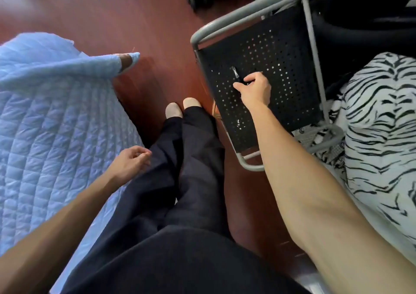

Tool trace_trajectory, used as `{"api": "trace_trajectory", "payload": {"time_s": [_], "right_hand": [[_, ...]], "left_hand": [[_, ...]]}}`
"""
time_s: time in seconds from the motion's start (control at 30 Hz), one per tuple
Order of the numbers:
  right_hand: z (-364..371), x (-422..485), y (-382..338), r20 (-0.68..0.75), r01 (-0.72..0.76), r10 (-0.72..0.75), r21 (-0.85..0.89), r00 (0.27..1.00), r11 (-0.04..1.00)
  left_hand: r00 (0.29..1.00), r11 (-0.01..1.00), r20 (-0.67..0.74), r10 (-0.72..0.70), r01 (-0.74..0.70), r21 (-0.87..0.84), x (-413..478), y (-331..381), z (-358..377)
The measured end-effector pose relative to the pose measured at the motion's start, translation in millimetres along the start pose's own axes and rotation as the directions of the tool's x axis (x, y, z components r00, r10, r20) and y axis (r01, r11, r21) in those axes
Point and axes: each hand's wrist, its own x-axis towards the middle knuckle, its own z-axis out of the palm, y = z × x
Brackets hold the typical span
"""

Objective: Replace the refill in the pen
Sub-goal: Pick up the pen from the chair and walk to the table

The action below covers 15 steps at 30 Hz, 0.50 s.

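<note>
I'm seeing the right hand [254, 89] gripping a dark pen [238, 76] over the black perforated chair seat [281, 57] | left hand [130, 162] is hanging loosely curled, holding nothing, beside the blue quilt [56, 125] | my dark-trousered legs are stretching over red floor [139, 23]

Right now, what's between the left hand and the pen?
Head view: the person's dark-trousered legs and a strip of red-brown floor separate the left hand from the pen, which the right hand grips over the perforated chair seat.
</note>
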Motion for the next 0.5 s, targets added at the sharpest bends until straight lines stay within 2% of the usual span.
{"api": "trace_trajectory", "payload": {"time_s": [0.3, 0.5], "right_hand": [[0, 0, -2, 0.020, -0.051, 0.052, -0.026, 0.998, 0.998], [-27, -48, -16, 0.089, 0.031, -0.031, 0.000, 0.996, 1.000]], "left_hand": [[1.000, 1.000, -0.025, -0.013, 0.012, -0.029, -4, 3, -11], [0.997, 0.995, -0.077, 0.011, -0.018, -0.093, -38, 7, -26]]}}
